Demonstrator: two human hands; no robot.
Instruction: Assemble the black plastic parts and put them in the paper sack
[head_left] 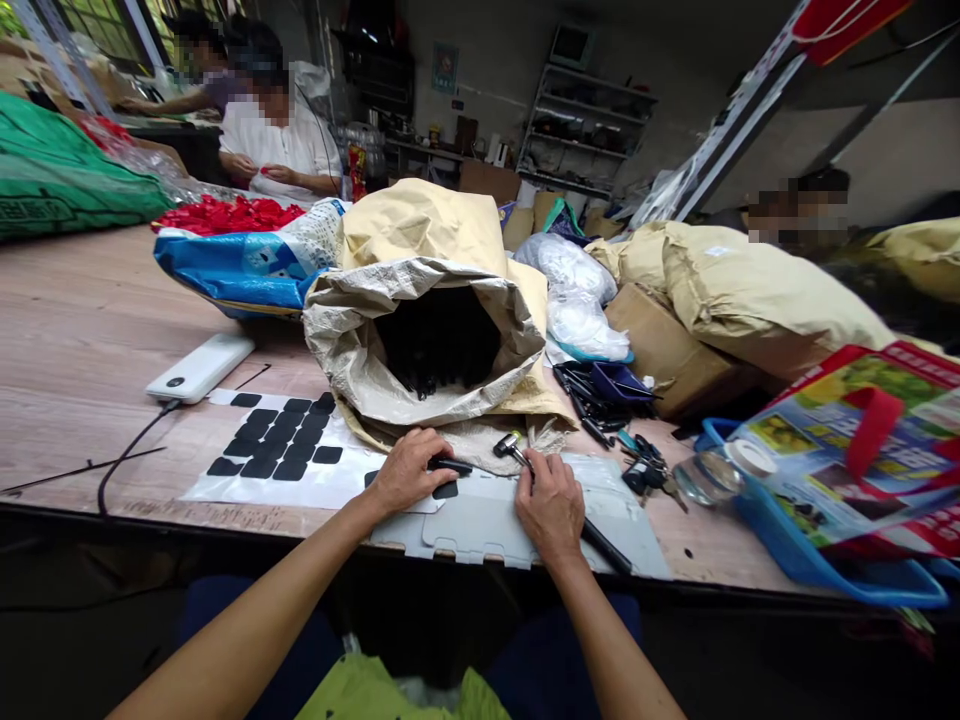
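Observation:
My left hand (411, 470) is closed around a small black plastic piece (453, 465) and holds it down at the grey mat (472, 530). In my right hand (551, 505) is a small hammer (606, 547); its metal head shows beyond the fingers and its black handle sticks out behind the wrist. Just left of my left hand lies a white sheet (202, 488) with rows of black rounded patches (277, 440). One more dark patch (445, 490) is beside my left fingers. Behind both hands, a paper sack (337, 330) gapes toward me with dark pieces inside.
A white power bank (201, 368) with a cable sits at left. Blue sacking (225, 268) holds red pieces behind it. Black parts (600, 395), keys (649, 465), a clear jar (707, 478) and a blue basket (802, 555) stand at right. Co-workers (281, 150) sit beyond.

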